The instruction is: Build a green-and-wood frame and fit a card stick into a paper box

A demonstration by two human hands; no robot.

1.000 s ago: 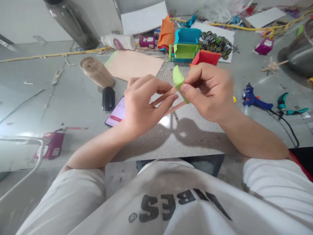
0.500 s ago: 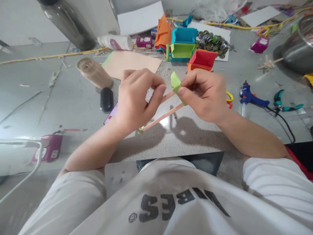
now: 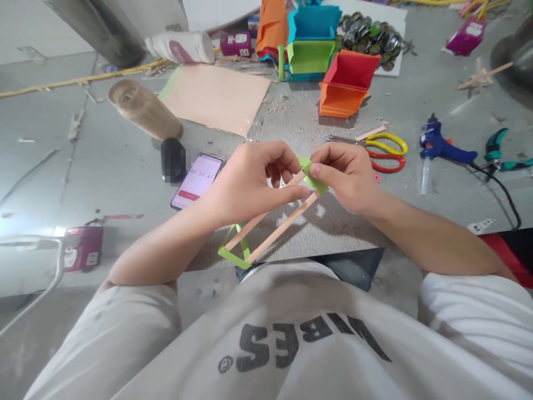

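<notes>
Likely folding step: right hand pinches green paper strip at wooden sticks; left hand beside, fingers parted. Next needs steady alignment, I'd guess.

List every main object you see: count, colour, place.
stick frame: 1, wood-green, centre
phone: 1, lavender screen, left
oval object: 1, black, beside phone
scissors: 1, yellow-red, right
glue gun: 1, blue, right
pliers: 1, teal, far right
paper boxes: several, multicoloured, back
metal discs: many, silvery, back
board: 1, tan, back
container: 1, tan, left
packs: 3, purple, left and back
bottle: 1, white, back
vessels: 2, dark, back corners
shirt: 1, white, front
left hand: 1, bare, at frame
right hand: 1, bare, holding frame
</notes>
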